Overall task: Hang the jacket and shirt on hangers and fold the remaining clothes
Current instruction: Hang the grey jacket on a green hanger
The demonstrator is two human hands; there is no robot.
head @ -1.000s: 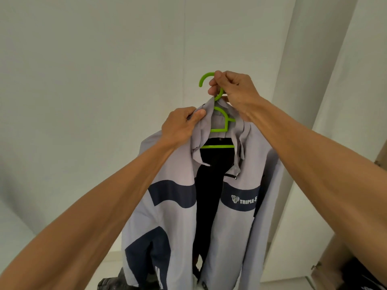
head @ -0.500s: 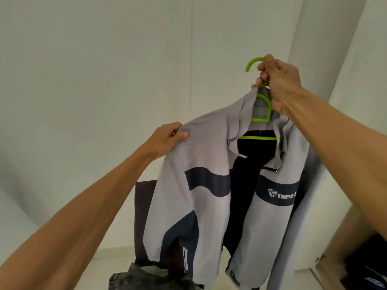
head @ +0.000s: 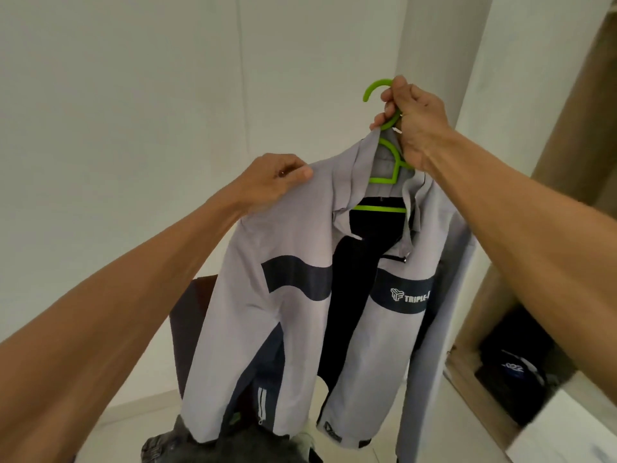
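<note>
A light grey jacket with navy bands and a white logo hangs open on a bright green plastic hanger in front of me. My right hand grips the hanger just below its hook and holds it up in the air. My left hand pinches the jacket's left shoulder, where the cloth covers the hanger's arm. The jacket's dark lining shows between the open fronts.
Dark grey clothes lie heaped below the jacket. A dark brown panel stands behind it. White walls rise to the left and behind. An open wooden wardrobe at the right holds dark items on a low shelf.
My left hand slid from the collar out to the jacket's left shoulder. The jacket on its hanger swung right, then came back a little toward the middle.
</note>
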